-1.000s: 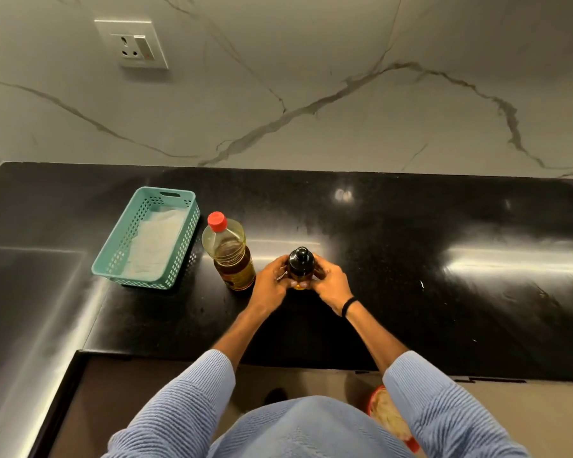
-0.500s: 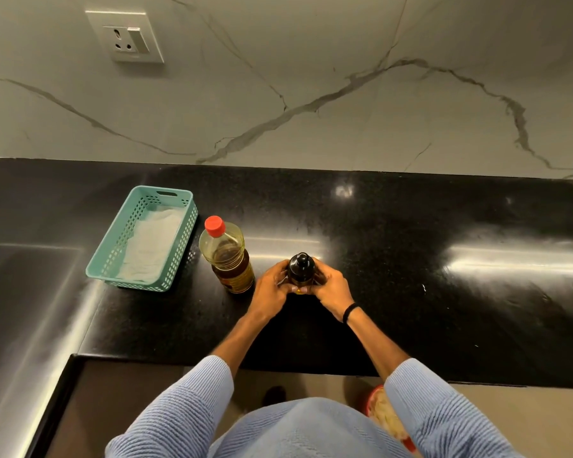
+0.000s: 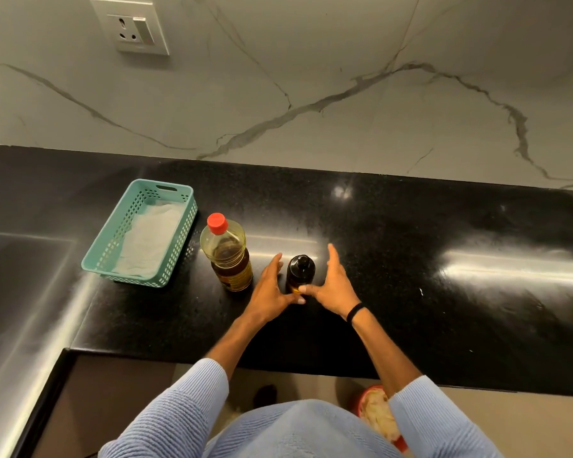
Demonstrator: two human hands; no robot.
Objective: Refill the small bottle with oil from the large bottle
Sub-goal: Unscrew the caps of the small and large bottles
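although set upright and well within reach, not yet opened: small bottle [image 3: 298, 277], dark, black top [image 3: 301, 261] on, on the black counter [image 3: 411, 309] near its front edge, just right of the large bottle [image 3: 227, 259] with a clear gap between. large bottle likewise upright, red cap [image 3: 217, 223] on, part full of amber oil. left hand [image 3: 268, 289] spread beside the small bottle's left, right hand [image 3: 331, 285] spread beside its right; fingers of both straight, gripping nothing. thumbs low by the bottle's base, touching it or just shy of it, impossible to tell which. teal basket [image 3: 126, 277] with a white cloth [image 3: 149, 239] inside, farther left, just beside the large bottle.

judged to be the very start of the job: no cap off, nothing poured. next, most likely: take the small bottle's body in one hand, twist off the black top with the other, lay the top aside; then uncap the large bottle. calls for a firm hold low on the small bottle, narrow and light-looking, easily tipped. after that, a slow, steady tilt of the large bottle over a narrow mouth; no funnel in sight, so real risk of oil on the glossy counter.
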